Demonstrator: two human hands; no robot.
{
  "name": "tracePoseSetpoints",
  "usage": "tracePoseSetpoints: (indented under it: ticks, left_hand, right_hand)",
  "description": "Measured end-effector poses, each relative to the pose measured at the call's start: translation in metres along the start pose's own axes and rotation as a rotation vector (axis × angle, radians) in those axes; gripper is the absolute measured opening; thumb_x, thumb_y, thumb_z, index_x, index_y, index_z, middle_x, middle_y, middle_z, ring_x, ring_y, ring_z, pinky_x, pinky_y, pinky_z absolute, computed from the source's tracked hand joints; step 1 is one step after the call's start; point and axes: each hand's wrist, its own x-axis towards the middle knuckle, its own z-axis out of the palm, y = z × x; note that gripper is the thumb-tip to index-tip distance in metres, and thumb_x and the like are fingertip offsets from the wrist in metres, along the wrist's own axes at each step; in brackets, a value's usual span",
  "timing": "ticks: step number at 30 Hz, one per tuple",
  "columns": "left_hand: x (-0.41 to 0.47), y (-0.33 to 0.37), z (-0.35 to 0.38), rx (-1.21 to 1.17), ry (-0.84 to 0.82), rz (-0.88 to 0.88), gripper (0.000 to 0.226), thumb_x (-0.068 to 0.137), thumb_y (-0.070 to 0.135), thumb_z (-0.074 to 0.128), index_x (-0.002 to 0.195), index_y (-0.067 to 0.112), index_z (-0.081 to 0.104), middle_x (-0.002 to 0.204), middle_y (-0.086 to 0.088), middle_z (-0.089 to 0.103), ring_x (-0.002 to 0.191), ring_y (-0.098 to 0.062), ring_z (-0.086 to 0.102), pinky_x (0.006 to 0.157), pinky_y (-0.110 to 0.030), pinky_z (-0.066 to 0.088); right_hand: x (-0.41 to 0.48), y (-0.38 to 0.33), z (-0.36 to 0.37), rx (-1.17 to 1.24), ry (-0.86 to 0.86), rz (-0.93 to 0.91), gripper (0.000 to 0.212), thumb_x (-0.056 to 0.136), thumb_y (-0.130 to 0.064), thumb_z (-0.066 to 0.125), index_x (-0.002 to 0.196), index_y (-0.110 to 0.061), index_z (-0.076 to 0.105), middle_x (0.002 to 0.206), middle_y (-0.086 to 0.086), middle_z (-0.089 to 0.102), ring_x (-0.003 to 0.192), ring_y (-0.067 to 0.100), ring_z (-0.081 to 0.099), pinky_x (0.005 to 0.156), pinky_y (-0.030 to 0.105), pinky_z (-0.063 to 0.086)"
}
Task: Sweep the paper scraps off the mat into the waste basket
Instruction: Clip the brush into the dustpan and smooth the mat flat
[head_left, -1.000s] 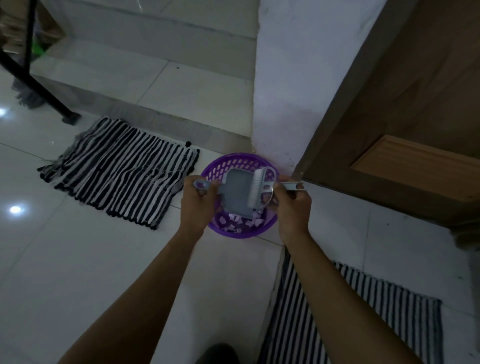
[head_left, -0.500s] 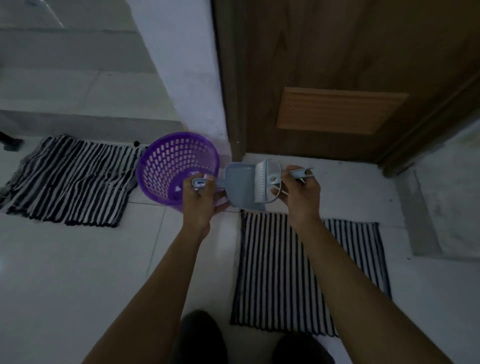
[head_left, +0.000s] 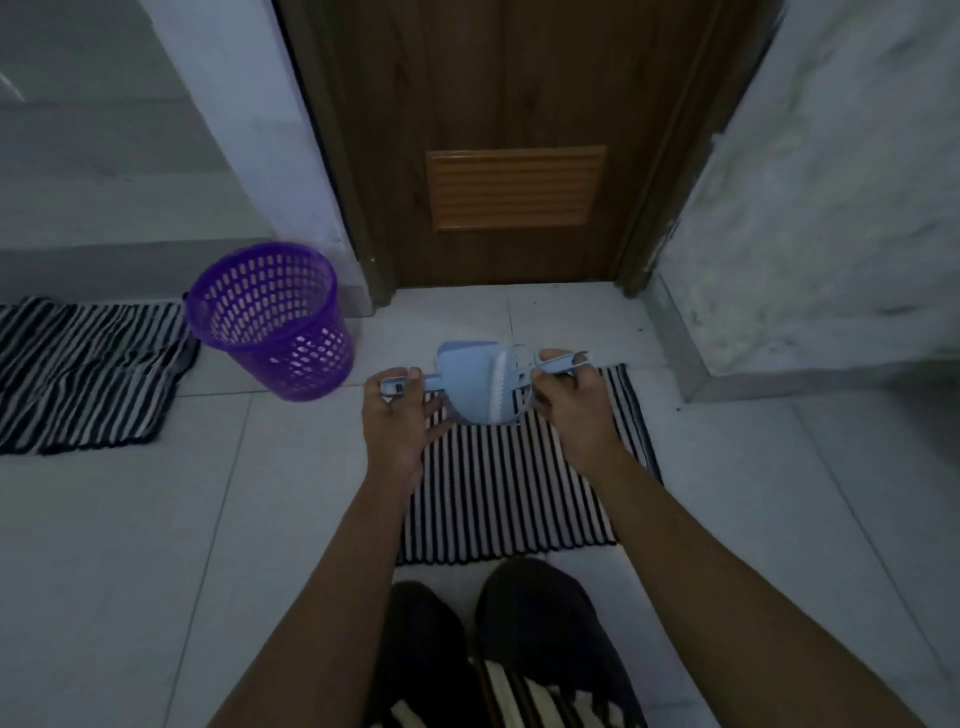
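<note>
Gripping dustpan handle in left hand, brush in right hand, bristles against pan, over striped mat; purple waste basket upright leftward, contents indiscernible.

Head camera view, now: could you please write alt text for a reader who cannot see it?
A person's left hand grips a blue dustpan by its handle and the right hand grips a brush resting against it, above a striped mat before a wooden door. A purple waste basket stands on the tiled floor to the left.
</note>
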Motion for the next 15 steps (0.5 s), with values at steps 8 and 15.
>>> tracePoseSetpoints:
  ticks: [8, 15]
  left_hand:
    - [-0.075, -0.029, -0.001, 0.115, -0.111, 0.007, 0.028, 0.1, 0.029, 0.06, 0.122, 0.013, 0.056, 0.113, -0.007, 0.07, 0.097, -0.022, 0.072, 0.072, -0.04, 0.064]
    - [-0.074, -0.055, 0.047, 0.349, -0.308, 0.085, 0.026, 0.097, 0.037, 0.063, 0.106, 0.013, 0.067, 0.1, -0.007, 0.075, 0.092, -0.021, 0.074, 0.073, -0.045, 0.064]
  right_hand:
    - [-0.072, 0.024, -0.049, -0.192, 0.143, -0.151, 0.02, 0.093, -0.017, 0.061, 0.113, -0.016, 0.062, 0.106, 0.004, 0.07, 0.099, 0.018, 0.067, 0.089, 0.036, 0.056]
    - [-0.077, 0.025, -0.088, -0.623, 0.098, -0.274, 0.025, 0.09, -0.014, 0.065, 0.114, -0.017, 0.066, 0.096, -0.004, 0.066, 0.076, -0.012, 0.057, 0.063, -0.001, 0.043]
